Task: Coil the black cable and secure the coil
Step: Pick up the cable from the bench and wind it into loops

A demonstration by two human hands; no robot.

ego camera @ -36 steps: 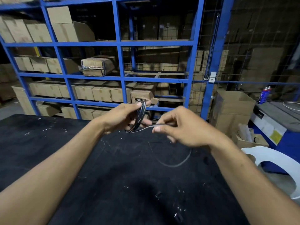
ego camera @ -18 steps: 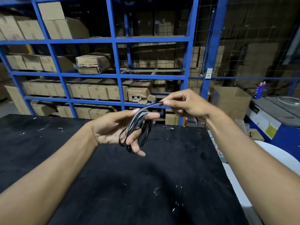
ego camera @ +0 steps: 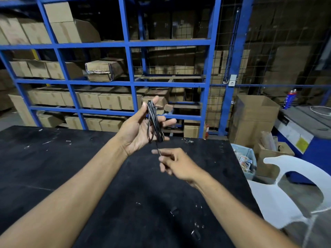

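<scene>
Above black table (ego camera: 71,176), left hand (ego camera: 138,129) gripping cable coil (ego camera: 155,122)

surface: black table (ego camera: 75,169) | on it: small pale scraps (ego camera: 197,225) — scattered

Counter (ego camera: 89,176) in front; shelving (ego camera: 125,83) behind it (boxes (ego camera: 109,101) on shelves); chair (ego camera: 286,194) right of counter.

I see a black cable (ego camera: 154,122) with pale glints above the black table (ego camera: 53,167); behind the table, blue shelving (ego camera: 129,83) holds brown boxes (ego camera: 89,100); right of it, a white chair (ego camera: 286,190).
</scene>
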